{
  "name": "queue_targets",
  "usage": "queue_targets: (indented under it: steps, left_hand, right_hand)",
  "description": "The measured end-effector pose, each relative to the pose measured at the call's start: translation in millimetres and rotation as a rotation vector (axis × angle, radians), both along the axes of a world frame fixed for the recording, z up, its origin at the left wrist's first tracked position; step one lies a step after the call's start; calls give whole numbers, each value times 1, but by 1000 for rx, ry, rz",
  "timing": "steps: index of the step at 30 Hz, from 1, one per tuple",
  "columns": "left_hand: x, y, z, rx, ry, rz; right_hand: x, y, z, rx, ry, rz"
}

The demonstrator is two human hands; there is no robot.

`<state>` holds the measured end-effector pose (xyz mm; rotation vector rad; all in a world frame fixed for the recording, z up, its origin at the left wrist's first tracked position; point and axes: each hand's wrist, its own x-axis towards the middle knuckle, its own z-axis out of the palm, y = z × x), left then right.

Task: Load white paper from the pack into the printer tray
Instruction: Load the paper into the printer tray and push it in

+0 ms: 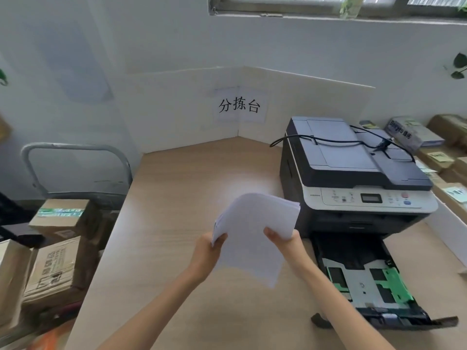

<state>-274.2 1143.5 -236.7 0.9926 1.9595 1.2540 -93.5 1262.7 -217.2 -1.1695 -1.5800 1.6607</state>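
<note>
A stack of white paper [252, 231] is held in the air above the wooden table, tilted with its far end raised. My left hand [208, 251] grips its left edge and my right hand [285, 239] grips its right edge. To the right stands a black and white printer [353, 178]. Its paper tray [366, 281] is pulled out toward me, showing green guides and no paper inside. The stack hangs just left of the tray. No paper pack is in view.
A black cable [328, 141] lies across the printer lid. Cardboard boxes [58, 238] and a metal cart handle [75, 157] stand left of the table [177, 198]. More boxes [444, 157] line the right side. White partition boards with a sign [238, 106] close off the back.
</note>
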Motion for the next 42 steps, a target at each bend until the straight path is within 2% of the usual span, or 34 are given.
queue_targets:
  steps: [3,7,10,15,19,25,30,35,42]
  left_hand:
    - [11,4,-15,37,-104,80]
    - [16,-3,-36,17,-197,70]
    - [20,-10,-50,-70,-212,76]
    - [26,-1,-49,-65,-231,74]
    - [26,5,-43,-78,-240,63]
    - [26,6,-19,93,-382,142]
    - [34,8,-16,95,-400,138]
    - [38,9,-25,5,-265,87]
    - [37,7,-24,-35,-258,43]
  right_hand:
    - [-1,0,-14,-5,2,-34]
    - [7,2,-33,3,-18,-8]
    - [17,2,-44,14,-22,-13]
    - [24,9,-49,7,-32,28]
    - [28,10,-54,-30,-7,-38]
    - [36,14,-41,-21,178,-59]
    - [32,7,-35,-74,321,-54]
    - [35,1,-44,-78,179,-42]
    - [46,3,-51,-38,52,6]
